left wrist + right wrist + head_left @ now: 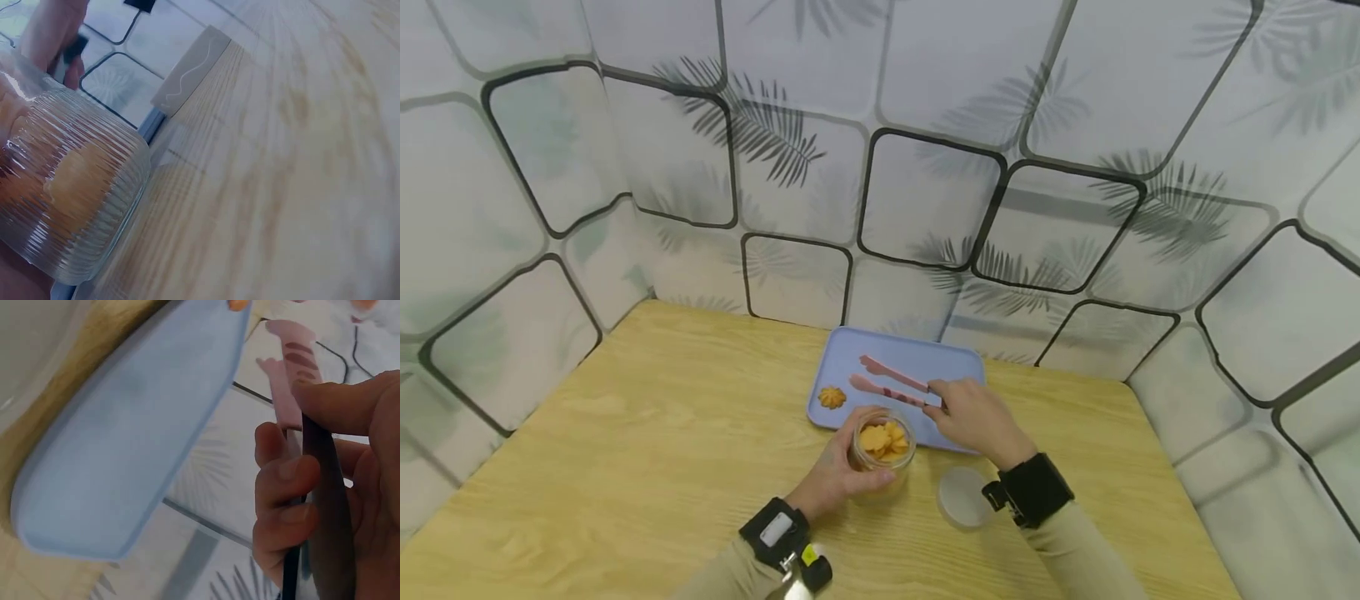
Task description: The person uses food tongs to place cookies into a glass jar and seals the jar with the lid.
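My left hand (842,471) grips a ribbed glass jar (883,475) from its left side, fingers behind and thumb in front. Inside the open jar lie several golden cookies (883,439). In my right hand (981,421) is a pair of tongs (887,386) with pink tips and dark handles; the right wrist view shows thumb and fingers wrapped round the handles (328,506). The tips stand apart over the blue tray (842,350), with nothing between them. One flower-shaped cookie (832,397) rests on the tray's left part.
A round whitish lid (964,498) lies on the wooden table (662,433), right of the jar and beneath my right wrist. Behind the table hangs a patterned curtain-like wall (797,275). In the left wrist view a pale block (192,72) stands beyond the jar.
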The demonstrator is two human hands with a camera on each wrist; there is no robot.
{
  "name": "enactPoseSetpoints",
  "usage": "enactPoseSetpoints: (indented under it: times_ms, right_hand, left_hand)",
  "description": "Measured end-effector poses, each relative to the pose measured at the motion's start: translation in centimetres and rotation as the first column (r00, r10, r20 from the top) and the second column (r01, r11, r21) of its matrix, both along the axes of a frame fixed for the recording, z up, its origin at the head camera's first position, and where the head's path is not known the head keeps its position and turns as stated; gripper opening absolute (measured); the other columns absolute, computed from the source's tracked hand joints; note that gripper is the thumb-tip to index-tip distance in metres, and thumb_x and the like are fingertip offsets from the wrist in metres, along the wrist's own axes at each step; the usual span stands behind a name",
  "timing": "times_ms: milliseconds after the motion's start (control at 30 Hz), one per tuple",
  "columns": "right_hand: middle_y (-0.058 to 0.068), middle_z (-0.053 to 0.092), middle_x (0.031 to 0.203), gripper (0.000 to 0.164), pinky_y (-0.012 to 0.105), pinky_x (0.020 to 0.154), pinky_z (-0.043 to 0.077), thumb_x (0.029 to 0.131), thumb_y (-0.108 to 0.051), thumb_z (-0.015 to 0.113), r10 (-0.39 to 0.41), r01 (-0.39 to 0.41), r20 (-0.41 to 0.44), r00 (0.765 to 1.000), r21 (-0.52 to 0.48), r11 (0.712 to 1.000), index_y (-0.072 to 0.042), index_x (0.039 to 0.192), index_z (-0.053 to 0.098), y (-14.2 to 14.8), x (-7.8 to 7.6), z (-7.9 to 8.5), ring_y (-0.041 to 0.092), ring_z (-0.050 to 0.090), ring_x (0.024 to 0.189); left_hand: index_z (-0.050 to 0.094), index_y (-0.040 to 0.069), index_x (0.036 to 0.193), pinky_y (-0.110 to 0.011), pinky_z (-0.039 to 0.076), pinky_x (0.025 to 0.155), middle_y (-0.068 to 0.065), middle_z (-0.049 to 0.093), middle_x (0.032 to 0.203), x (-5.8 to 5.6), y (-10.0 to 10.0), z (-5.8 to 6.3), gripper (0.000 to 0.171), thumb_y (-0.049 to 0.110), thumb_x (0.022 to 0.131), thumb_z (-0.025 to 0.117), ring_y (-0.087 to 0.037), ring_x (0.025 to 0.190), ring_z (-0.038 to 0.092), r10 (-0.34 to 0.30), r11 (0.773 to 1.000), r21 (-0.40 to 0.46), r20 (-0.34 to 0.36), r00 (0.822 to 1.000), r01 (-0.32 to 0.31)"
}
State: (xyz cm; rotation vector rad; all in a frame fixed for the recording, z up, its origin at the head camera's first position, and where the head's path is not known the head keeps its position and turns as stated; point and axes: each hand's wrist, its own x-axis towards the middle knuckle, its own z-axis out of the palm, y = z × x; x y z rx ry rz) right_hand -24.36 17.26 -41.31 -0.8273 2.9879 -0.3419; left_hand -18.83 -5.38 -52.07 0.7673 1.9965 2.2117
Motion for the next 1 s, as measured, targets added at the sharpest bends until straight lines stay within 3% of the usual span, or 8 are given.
enactPoseSetpoints:
  times_ms: [267, 467, 800, 1000]
  right_hand:
    - [-0.007, 0.056, 0.069, 0.022, 0.029, 0.056, 0.042, 0.096, -0.025, 0.068, 0.104, -0.104, -0.003, 0.995, -0.006, 0.995, -0.01, 0.112, 0.072, -1.0, -1.7, -2.4, 0.009, 0.05, 0.062]
    - [-0.008, 0.052, 0.069, 0.027, 0.028, 0.058, 0.041, 0.096, -0.032, 0.067, 0.124, -0.125, -0.056, 0.991, -0.012, 0.992, -0.012, 0.113, 0.071, -1.1, -1.9, -4.0, 0.009, 0.049, 0.065]
    - [-0.006, 0.055, 0.071, 0.02, 0.031, 0.06, 0.044, 0.096, -0.028, 0.066, 0.142, -0.142, 0.011, 0.99, -0.023, 0.99, -0.013, 0.109, 0.069, -2.1, -2.3, -4.4, 0.011, 0.051, 0.066]
    - [-0.006, 0.056, 0.074, 0.029, 0.031, 0.061, 0.044, 0.096, -0.031, 0.066, 0.138, -0.137, 0.067, 0.988, -0.016, 0.99, -0.013, 0.119, 0.069, -2.5, -2.6, -4.5, 0.011, 0.051, 0.068]
  left_hand:
    - [0.043, 0.021, 0.15, -0.029, 0.031, 0.116, -0.002, 0.052, 0.146, -0.1, 0.1, 0.1, 0.081, 0.024, 0.082, 0.085, -0.015, 0.135, 0.048, 0.019, 1.0, -0.012, 0.022, 1.0, -0.019]
    - [0.045, 0.015, 0.149, -0.025, 0.031, 0.115, -0.002, 0.053, 0.146, -0.3, 0.2, -0.1, 0.079, 0.02, 0.081, 0.085, -0.015, 0.134, 0.049, 0.012, 1.0, -0.002, -0.008, 1.0, -0.012]
    - [0.047, 0.018, 0.146, -0.025, 0.032, 0.114, -0.006, 0.054, 0.142, -0.2, 0.4, -0.2, 0.076, 0.018, 0.081, 0.085, -0.015, 0.131, 0.05, 0.01, 1.0, 0.004, -0.038, 0.999, -0.01]
    - [0.047, 0.019, 0.147, -0.026, 0.033, 0.114, -0.005, 0.054, 0.142, -0.2, 0.3, -0.1, 0.075, 0.02, 0.081, 0.084, -0.017, 0.131, 0.05, 0.009, 1.0, 0.002, -0.032, 0.999, -0.009]
